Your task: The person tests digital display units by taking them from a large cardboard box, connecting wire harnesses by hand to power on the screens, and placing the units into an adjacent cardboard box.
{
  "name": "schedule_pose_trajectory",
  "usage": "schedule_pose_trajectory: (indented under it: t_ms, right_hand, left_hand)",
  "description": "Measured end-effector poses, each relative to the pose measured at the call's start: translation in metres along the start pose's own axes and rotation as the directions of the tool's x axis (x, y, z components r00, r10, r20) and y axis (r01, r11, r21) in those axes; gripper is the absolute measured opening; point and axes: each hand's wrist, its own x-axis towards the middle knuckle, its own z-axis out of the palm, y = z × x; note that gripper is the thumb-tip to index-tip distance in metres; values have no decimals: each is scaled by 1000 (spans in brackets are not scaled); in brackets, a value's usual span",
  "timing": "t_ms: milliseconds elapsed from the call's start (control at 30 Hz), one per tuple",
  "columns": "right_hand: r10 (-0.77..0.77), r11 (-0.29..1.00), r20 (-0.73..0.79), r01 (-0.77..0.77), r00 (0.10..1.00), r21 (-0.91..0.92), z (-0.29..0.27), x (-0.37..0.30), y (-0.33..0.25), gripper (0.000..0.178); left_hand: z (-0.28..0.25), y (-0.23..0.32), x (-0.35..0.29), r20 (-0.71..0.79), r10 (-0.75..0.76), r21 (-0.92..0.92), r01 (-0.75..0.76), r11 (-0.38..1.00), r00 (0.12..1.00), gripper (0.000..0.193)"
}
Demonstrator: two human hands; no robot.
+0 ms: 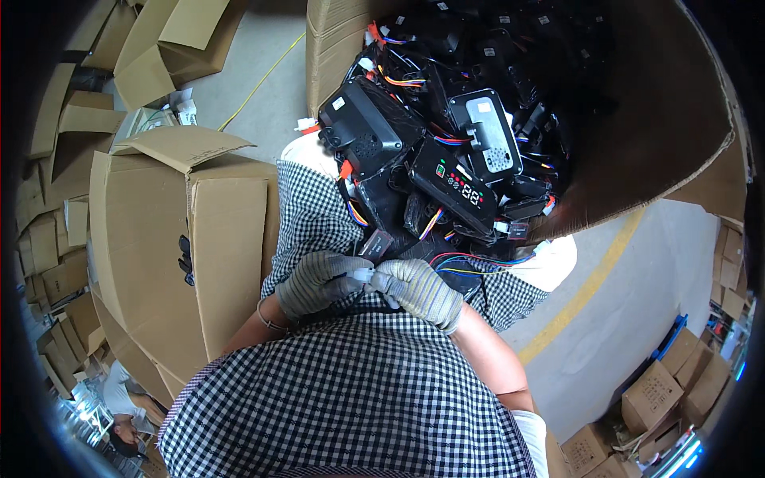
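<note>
Both of my hands wear striped knit work gloves and meet in front of my lap. My left hand (pixel 312 285) pinches a small white plug connector (pixel 362 275) between thumb and fingers. Closed on the same connector from the other side is my right hand (pixel 424 293). A small dark labelled module (pixel 376 246) sits just beyond the left fingertips. Red, blue and yellow wires (pixel 486 260) trail to the right of my right hand. Past them lies a black display unit (pixel 453 185) with lit-looking digits, among more black units (pixel 362 127) with coloured leads.
A large cardboard box (pixel 669 187) lies tipped toward me, full of black electronic units. Another open carton (pixel 231 255) stands at my left. Stacked cartons (pixel 657 398) line the right side. At the lower left a person (pixel 123 406) is seen at a distance.
</note>
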Motion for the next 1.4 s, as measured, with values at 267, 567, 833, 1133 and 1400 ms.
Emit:
schedule_pose_trajectory:
  t_ms: [267,567,833,1133,1400]
  right_hand:
    - [-461,883,-140,438,876,-165,-42,5,-47,18]
    - [-375,396,-375,-219,848,-892,-125,176,-115,39]
    - [-603,680,-396,186,693,-710,-122,122,-94,24]
    - [-629,276,197,453,752,-848,-36,20,-49,6]
    - [-388,258,-65,40,919,-965,-39,-11,-23,20]
  left_hand:
    - [-3,-5,-2,-71,-92,-266,70,961,993,25]
    - [-4,11,18,218,-394,-730,417,541,893,57]
    - [-8,-8,9,42,-455,-932,199,302,889,33]
    - [-20,-43,91,-133,-541,-981,-187,-46,831,49]
    - [-46,-8,88,-309,-511,-927,-375,-28,802,45]
